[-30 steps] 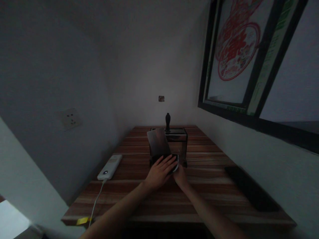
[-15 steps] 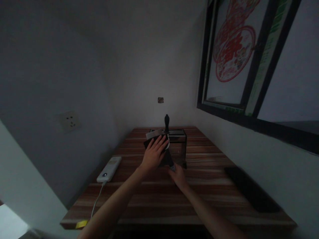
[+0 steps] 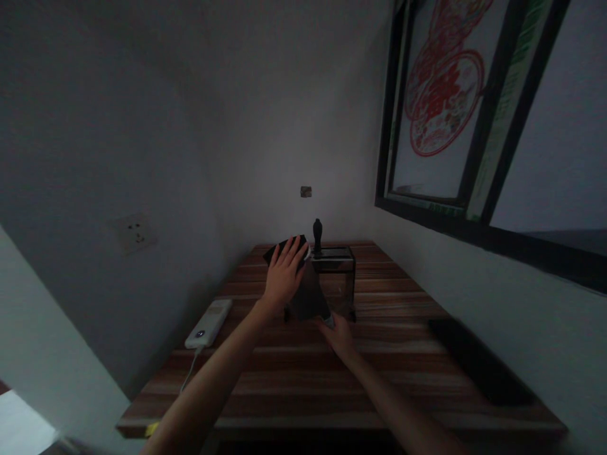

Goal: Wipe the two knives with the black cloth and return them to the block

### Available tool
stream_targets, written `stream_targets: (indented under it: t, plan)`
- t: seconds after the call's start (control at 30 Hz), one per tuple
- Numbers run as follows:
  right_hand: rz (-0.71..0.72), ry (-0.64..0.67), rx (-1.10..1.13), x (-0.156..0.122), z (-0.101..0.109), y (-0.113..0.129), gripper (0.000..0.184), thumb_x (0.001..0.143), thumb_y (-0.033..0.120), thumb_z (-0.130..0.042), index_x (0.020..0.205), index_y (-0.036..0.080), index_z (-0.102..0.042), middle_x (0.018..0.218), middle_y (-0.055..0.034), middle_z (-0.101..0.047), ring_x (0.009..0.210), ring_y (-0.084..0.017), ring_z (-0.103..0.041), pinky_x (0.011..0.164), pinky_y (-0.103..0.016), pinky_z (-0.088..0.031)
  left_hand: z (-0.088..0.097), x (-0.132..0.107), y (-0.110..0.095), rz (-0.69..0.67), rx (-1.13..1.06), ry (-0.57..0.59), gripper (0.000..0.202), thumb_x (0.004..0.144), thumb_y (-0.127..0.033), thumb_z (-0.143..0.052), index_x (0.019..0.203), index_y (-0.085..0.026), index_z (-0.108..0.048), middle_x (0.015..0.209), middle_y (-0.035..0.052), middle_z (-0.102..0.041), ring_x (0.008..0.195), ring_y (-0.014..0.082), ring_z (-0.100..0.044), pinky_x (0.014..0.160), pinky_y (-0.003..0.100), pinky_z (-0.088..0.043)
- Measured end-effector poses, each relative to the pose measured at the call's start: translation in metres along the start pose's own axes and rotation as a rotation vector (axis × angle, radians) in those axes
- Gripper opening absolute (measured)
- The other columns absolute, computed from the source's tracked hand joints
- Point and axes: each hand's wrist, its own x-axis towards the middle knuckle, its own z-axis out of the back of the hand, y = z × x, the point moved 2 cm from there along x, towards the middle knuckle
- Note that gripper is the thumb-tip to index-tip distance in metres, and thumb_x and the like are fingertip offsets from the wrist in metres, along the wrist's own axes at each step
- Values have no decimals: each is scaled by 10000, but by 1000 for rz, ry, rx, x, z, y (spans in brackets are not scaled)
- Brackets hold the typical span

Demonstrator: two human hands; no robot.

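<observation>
Holding a broad blade (image 3: 309,298) mid-surface by its near end, dark cloth (image 3: 269,254) at its far end.
Surface (image 3: 284,387): striped wood; yellow tag (image 3: 152,430) at near-left edge. Black slab (image 3: 478,361) flat at right, beside the wall. White device (image 3: 208,323) flat at left, with white cable (image 3: 190,368). Right hand (image 3: 340,333): grip closed around the blade's near end, seemingly to steady it. Blade: slanting leftward as it recedes, in front of a stand, perhaps angled to bring its broad face within reach; contact with surface not clear. Left hand (image 3: 283,273): fingers extended over cloth, which probably shields them from the edge; whether this grip pinches underneath cannot be told. Stand (image 3: 339,265): see-through front, black handle (image 3: 317,235) upright on top, presumably for easy grasping.
</observation>
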Motion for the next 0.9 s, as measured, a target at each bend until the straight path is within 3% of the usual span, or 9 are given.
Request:
stream_targets:
  t: [0.27,0.47,0.67,0.9]
  plan:
    - [1,0,-7,0,0,0,265,705,369,-530,777,122,-595,622,-10,-569,559,-131,-483,531,-221,-393,-4,-18,-11,-34,14,26,494,872,-271,-356,1353,-255,-241,1435,25,-209,1327,188,-147,1078,434,-150]
    - [-11,-19,-1,0,1,-2,191,684,299,-519,740,130,-588,576,5,-550,517,-128,-469,483,-215,-376,-17,-43,-30,-123,-14,82,506,856,-259,-387,1346,-252,-262,1425,24,-240,1319,198,-179,1075,436,-159]
    - [25,-12,67,-1,2,3,212,692,287,-517,801,125,-598,634,-18,-610,553,-152,-530,528,-247,-429,-31,-70,-44,-203,-43,136,524,850,-324,-404,1347,-248,-260,1420,19,-256,1313,196,-202,1073,416,-168]
    - [41,-102,111,1,-1,-17,235,663,251,-526,854,149,-617,858,-113,-676,799,-235,-624,716,-347,-494,-38,-96,-57,-356,-75,201,548,837,-351,-434,1344,-248,-253,1415,20,-273,1312,170,-205,1064,385,-194]
